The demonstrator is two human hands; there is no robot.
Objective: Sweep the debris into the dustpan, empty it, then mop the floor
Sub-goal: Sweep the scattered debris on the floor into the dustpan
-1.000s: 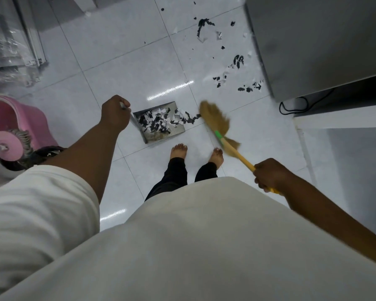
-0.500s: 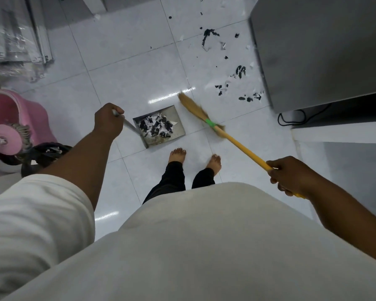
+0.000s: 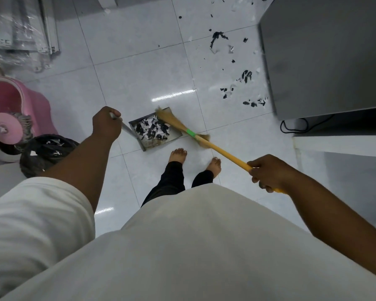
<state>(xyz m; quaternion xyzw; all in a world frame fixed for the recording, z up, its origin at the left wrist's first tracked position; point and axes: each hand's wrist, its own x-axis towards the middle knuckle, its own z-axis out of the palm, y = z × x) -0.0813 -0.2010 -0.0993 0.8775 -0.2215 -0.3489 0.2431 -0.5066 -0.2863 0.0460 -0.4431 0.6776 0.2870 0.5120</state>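
Under me the floor (image 3: pixel 139 79) is made of large white glossy tiles with thin grey joints. A short bright streak of light (image 3: pixel 174 95) reflects on one tile ahead of me, and a weaker one shows nearer to me. On my right stands a big grey cabinet (image 3: pixel 323 55). At its near edge, in a dark gap, lies a looped black cable (image 3: pixel 291 127), and just beside it a white ledge (image 3: pixel 339 142) begins. Far to my left are metal frames (image 3: pixel 20 29) wrapped in clear plastic.
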